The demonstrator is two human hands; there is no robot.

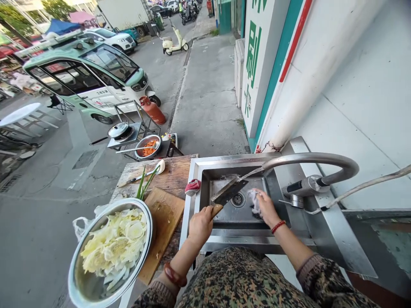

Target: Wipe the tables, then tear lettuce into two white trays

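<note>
My left hand (200, 226) is closed round the wooden handle of a cleaver (230, 191), whose dark blade is held over the sink (221, 220). Water runs from the curved faucet (308, 158) onto the blade. On the right side of the basin, my right hand (266, 207) grips a wet, whitish-grey cloth (255, 202), apart from the blade. Below the blade, the round drain strainer (238, 199) shows in the basin floor. A red scrubbing pad or cloth (193, 187) lies on the sink's left rim.
Left of the sink, a wooden table (175, 167) bears a cutting board (165, 209), green onions (144, 184), a white-headed ladle (159, 167) and a steel bowl (75, 261) of cut cabbage. Beyond stand a carrot bowl (148, 146), a pan (118, 130) and a gas cylinder (152, 111).
</note>
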